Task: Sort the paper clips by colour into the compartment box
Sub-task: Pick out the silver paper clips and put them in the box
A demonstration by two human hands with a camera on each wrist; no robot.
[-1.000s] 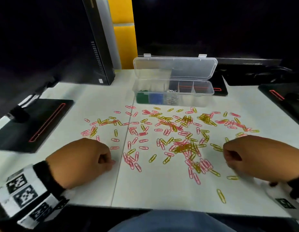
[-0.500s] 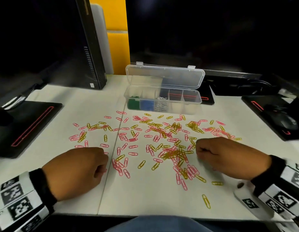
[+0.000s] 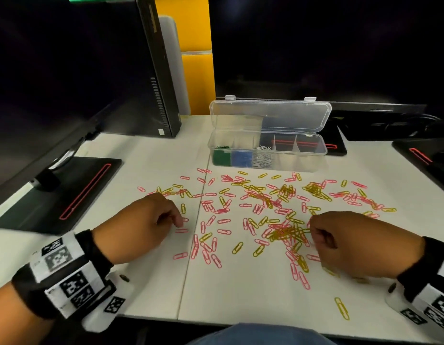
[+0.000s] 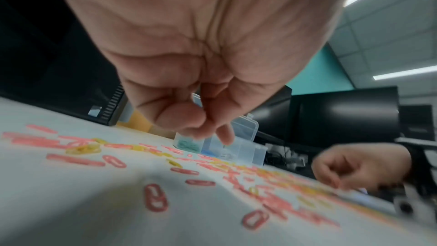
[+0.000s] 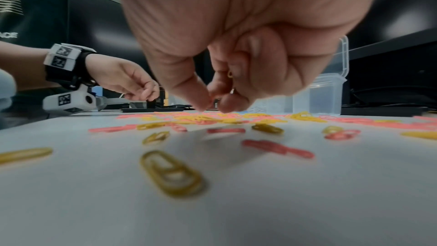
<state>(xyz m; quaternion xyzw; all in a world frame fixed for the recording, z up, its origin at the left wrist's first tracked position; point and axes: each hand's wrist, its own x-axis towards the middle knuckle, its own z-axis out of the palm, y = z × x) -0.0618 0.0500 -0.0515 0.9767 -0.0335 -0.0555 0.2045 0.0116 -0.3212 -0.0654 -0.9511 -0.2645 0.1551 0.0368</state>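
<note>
A: Where are the hands?

B: Both are low over the white table (image 3: 141, 155), knuckles up. The left hand (image 3: 139, 227) sits at the left edge of the scatter of paper clips, fingers curled under, with one fingertip (image 4: 225, 136) pointing down towards the table. Whether it pinches anything I cannot tell; nothing shows between its fingers in the left wrist view.

A: And the right hand?

B: The right hand (image 3: 360, 247) is on the other side, its thumb and fingertips (image 5: 201, 100) drawn together just above a dense heap of yellow clips (image 3: 288, 232). A bit of yellow clip (image 5: 229, 74) shows tucked inside the curled fingers, so it holds at least one.

A: What lies between the two hands?

B: Pink clips (image 3: 206, 247) and yellow ones mixed, spread loosely across the table. A single yellow clip (image 3: 341, 308) lies apart, nearer the body than the right hand.

A: And the box?

B: The clear compartment box (image 3: 298, 163) stands beyond the clips, farther out than both hands, its lid (image 3: 270, 115) tipped up and open. Its left compartments hold green clips (image 3: 221, 158), then blue clips (image 3: 241, 159), then silver clips (image 3: 262, 158). The compartments to the right of those look empty of clips.

A: Anything beside the left hand?

B: A black monitor stand (image 3: 54, 195) with a red line, out to its left.
</note>
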